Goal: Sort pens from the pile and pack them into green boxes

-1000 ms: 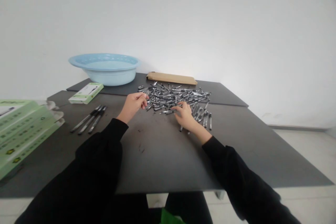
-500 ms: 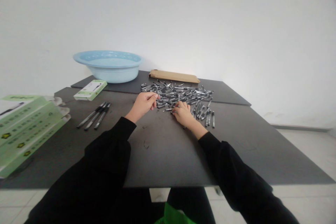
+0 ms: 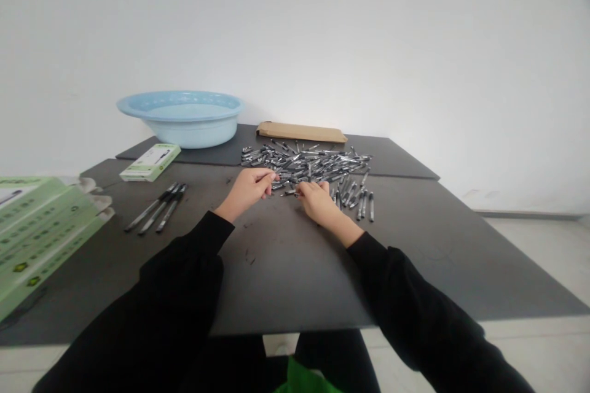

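A wide heap of grey-and-black pens [image 3: 318,163] lies across the middle of the dark table. At the heap's near left edge is my left hand [image 3: 251,189], its fingers pinched together; what they hold, if anything, is too small to name. My right hand [image 3: 319,201] is at the near edge of the heap, palm down, fingers curled on a pen [image 3: 289,193] whose end sticks out to the left. Three pens [image 3: 159,209] lie side by side to the left of my left hand.
A light blue basin [image 3: 184,120] stands at the back left, with a small green-and-white box [image 3: 151,163] before it. Larger green cartons [image 3: 41,227] are at the left edge. A flat brown cardboard piece [image 3: 302,132] lies behind the heap.
My right hand has shifted slightly left and its fingers have closed in more. The view has turned a little, so the basin, boxes and pens sit further left.
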`<move>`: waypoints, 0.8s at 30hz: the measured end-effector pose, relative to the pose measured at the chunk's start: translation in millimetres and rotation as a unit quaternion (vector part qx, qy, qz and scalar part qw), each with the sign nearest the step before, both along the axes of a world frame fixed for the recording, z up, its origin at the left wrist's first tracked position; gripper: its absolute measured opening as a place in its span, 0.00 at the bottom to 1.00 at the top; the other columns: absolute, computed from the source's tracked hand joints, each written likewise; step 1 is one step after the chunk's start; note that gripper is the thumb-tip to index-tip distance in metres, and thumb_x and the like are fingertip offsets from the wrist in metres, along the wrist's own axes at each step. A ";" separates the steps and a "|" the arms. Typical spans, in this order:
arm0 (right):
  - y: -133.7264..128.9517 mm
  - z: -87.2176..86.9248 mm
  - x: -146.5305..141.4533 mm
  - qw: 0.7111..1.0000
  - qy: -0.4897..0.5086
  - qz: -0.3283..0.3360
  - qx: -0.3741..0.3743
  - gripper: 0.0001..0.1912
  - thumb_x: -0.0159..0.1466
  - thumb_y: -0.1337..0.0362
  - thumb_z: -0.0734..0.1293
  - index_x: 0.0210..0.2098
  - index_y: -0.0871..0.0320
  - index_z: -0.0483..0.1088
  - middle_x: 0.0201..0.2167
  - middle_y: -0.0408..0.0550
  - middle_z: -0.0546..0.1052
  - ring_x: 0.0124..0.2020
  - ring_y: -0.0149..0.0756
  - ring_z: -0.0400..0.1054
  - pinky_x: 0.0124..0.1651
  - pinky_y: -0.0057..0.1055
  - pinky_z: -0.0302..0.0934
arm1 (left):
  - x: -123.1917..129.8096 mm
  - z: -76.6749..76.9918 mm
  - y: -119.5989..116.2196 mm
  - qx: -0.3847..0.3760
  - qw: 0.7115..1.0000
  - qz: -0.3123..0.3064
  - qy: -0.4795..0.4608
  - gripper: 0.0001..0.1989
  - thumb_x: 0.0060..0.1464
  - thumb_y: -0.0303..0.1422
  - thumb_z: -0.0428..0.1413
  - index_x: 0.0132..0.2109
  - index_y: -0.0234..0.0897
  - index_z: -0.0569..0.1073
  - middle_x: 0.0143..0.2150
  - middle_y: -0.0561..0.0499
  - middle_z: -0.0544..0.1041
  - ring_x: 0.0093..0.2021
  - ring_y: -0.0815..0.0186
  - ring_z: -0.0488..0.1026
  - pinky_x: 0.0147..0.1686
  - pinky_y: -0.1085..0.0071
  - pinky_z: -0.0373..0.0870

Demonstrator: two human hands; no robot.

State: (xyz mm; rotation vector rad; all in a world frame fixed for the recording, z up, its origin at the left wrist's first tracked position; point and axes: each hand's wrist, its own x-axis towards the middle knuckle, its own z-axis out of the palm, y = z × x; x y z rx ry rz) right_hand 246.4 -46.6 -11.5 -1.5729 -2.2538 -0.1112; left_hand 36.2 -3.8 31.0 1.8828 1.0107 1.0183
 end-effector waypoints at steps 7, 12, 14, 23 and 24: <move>-5.3 13.4 26.3 0.991 0.125 -0.019 0.041 0.22 0.67 0.70 0.57 0.58 0.54 0.69 0.44 0.51 0.79 0.46 0.41 0.71 0.50 0.39 0.50 | 6.7 -3.1 -3.8 -0.006 0.999 -0.041 0.009 0.15 0.55 0.41 0.52 0.33 0.33 0.75 0.20 0.54 0.70 0.18 0.71 0.65 0.19 0.76 0.61; 4.1 15.8 45.7 0.901 0.431 -0.040 0.018 0.11 0.61 0.59 0.67 0.40 0.57 0.75 0.35 0.50 0.81 0.36 0.40 0.73 0.43 0.36 0.61 | 14.2 -8.8 -8.2 0.018 0.995 -0.087 0.055 0.16 0.56 0.41 0.51 0.30 0.34 0.74 0.19 0.54 0.69 0.17 0.72 0.64 0.20 0.76 0.59; 6.5 17.9 51.3 0.838 0.543 -0.051 -0.008 0.13 0.56 0.54 0.71 0.35 0.56 0.74 0.32 0.50 0.81 0.35 0.40 0.74 0.41 0.35 0.63 | 15.7 -11.5 -8.8 0.017 0.994 -0.090 0.065 0.15 0.57 0.41 0.51 0.31 0.34 0.74 0.19 0.55 0.69 0.17 0.72 0.64 0.21 0.76 0.60; 5.0 16.0 50.9 0.692 0.709 -0.049 -0.130 0.20 0.47 0.51 0.78 0.31 0.58 0.75 0.38 0.50 0.82 0.36 0.36 0.75 0.38 0.30 0.61 | 19.1 -19.8 -9.0 -0.008 0.991 -0.100 0.091 0.14 0.56 0.39 0.51 0.33 0.34 0.75 0.19 0.55 0.70 0.18 0.72 0.64 0.21 0.76 0.59; 5.2 15.6 50.5 0.689 0.711 -0.049 -0.132 0.20 0.47 0.51 0.78 0.31 0.58 0.74 0.38 0.50 0.82 0.36 0.35 0.75 0.38 0.30 0.61 | 19.4 -19.9 -8.9 -0.009 0.990 -0.102 0.094 0.14 0.57 0.39 0.51 0.33 0.34 0.75 0.20 0.54 0.70 0.18 0.72 0.64 0.21 0.76 0.59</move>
